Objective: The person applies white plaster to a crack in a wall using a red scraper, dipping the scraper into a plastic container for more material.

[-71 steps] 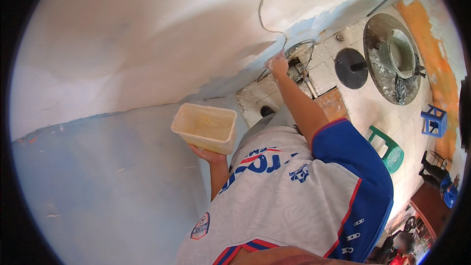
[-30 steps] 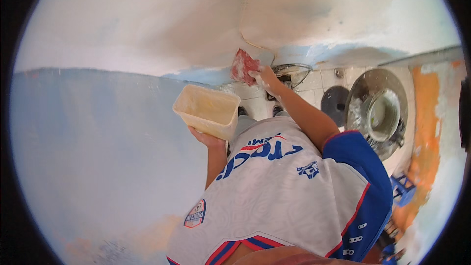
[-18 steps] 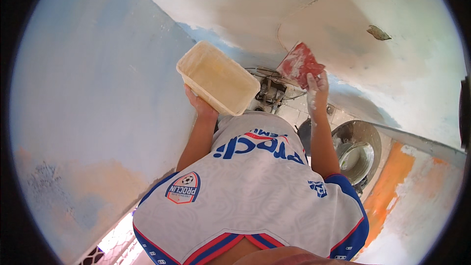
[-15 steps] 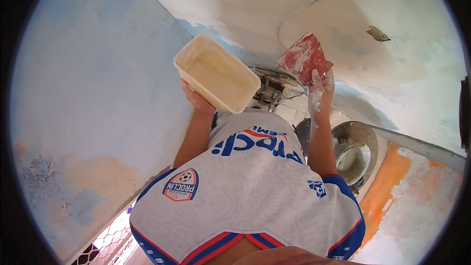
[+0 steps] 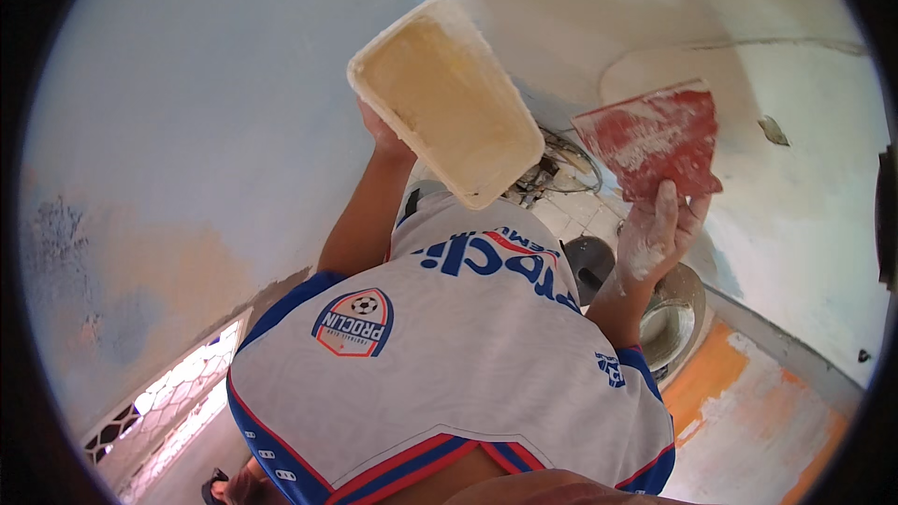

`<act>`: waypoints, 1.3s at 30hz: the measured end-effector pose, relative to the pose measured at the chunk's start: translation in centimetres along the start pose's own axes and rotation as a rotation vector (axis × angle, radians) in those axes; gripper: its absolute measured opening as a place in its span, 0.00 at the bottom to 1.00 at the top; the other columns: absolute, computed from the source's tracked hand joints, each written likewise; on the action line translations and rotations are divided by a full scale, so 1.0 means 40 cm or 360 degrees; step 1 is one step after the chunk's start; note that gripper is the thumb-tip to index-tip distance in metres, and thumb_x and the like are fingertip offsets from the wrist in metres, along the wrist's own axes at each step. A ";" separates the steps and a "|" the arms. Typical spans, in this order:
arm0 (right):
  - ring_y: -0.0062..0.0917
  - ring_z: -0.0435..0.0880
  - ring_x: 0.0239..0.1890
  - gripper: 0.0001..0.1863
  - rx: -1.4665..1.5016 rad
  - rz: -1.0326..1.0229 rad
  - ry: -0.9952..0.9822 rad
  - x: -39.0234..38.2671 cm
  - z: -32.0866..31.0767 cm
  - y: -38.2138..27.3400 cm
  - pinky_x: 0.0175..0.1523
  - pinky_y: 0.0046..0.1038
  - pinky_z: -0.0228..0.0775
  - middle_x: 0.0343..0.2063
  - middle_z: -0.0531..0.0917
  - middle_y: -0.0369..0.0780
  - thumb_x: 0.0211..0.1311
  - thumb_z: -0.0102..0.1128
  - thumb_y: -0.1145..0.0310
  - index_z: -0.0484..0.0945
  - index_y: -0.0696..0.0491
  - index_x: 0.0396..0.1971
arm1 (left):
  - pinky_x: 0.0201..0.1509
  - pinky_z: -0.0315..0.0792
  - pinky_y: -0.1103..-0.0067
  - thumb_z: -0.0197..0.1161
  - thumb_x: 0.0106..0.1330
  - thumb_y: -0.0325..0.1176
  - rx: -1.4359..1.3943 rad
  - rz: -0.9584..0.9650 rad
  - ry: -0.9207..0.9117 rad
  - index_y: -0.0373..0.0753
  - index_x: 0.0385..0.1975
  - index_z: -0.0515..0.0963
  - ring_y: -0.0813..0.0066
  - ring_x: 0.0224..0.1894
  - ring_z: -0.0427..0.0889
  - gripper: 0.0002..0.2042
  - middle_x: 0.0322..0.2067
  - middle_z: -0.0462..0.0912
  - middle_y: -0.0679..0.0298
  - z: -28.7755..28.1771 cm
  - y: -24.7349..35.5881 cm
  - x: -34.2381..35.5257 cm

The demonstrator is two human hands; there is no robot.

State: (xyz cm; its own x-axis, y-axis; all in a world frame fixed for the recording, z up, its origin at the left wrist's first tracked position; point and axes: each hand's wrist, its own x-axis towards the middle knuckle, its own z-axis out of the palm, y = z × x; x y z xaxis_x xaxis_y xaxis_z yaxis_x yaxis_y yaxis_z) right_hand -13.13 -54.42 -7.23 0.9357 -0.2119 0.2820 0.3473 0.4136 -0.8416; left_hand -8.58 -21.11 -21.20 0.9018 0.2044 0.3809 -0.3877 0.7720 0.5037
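My left hand (image 5: 383,127) grips the long side of a cream rectangular plastic tub (image 5: 449,103), its fingers partly hidden beneath it. The tub is tilted, and a pale yellowish residue coats its inside. On the right, my right hand (image 5: 662,229) pinches a flat red plastic putty spreader (image 5: 659,136) by its lower edge, thumb on the near face. White smears of putty cover the spreader and the thumb and wrist. Spreader and tub are apart, both raised in front of my chest.
Walls with patchy blue, white and beige plaster rise at the left (image 5: 187,131) and far right. A round metal basin (image 5: 666,327) stands low at the right on a tiled floor. Cluttered cables and equipment (image 5: 571,159) lie behind the tub. A lattice opening (image 5: 178,393) shows at lower left.
Both hands have come up closer, so tub and spreader look larger. The spreader has moved right and turned its wide edge upward. The view has shifted along the walls.
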 end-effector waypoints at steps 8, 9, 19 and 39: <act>0.30 0.84 0.52 0.20 -0.0341 -0.0275 -0.0099 -0.072 0.245 -0.019 0.56 0.34 0.78 0.53 0.82 0.50 0.68 0.57 0.82 0.69 0.62 0.59 | 0.64 0.75 0.64 0.41 0.76 0.64 -0.0086 -0.0071 0.0118 0.41 0.69 0.67 0.60 0.63 0.77 0.35 0.63 0.75 0.58 -0.083 0.152 0.050; 0.29 0.85 0.49 0.18 -0.0549 -0.0242 -0.0276 -0.091 0.273 -0.011 0.54 0.32 0.78 0.50 0.84 0.49 0.67 0.60 0.82 0.73 0.63 0.56 | 0.64 0.75 0.64 0.41 0.75 0.64 -0.0175 -0.0171 0.0204 0.40 0.69 0.67 0.59 0.63 0.77 0.36 0.63 0.75 0.58 -0.089 0.186 0.043; 0.38 0.91 0.38 0.13 -0.1298 -0.0544 -0.0717 -0.246 0.573 0.081 0.44 0.28 0.81 0.39 0.89 0.48 0.60 0.66 0.83 0.84 0.61 0.45 | 0.65 0.73 0.65 0.42 0.74 0.66 0.0010 -0.0108 0.0127 0.34 0.70 0.64 0.59 0.63 0.76 0.40 0.64 0.74 0.53 -0.094 0.469 -0.022; 0.44 0.89 0.35 0.13 -0.1560 -0.0546 -0.0691 -0.413 0.803 0.160 0.39 0.35 0.80 0.36 0.88 0.50 0.61 0.65 0.80 0.83 0.59 0.47 | 0.62 0.75 0.66 0.44 0.73 0.68 0.0210 0.0147 -0.0169 0.33 0.67 0.67 0.63 0.61 0.79 0.41 0.61 0.77 0.53 -0.283 0.625 0.000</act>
State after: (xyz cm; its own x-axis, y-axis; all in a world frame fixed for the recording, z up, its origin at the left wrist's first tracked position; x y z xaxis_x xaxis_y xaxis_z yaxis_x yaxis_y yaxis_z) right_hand -24.38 -19.81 -2.48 0.8086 0.2247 0.5438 0.5710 -0.5225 -0.6332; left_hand -16.10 5.02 -17.37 0.8386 0.2005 0.5065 -0.4959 0.6659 0.5574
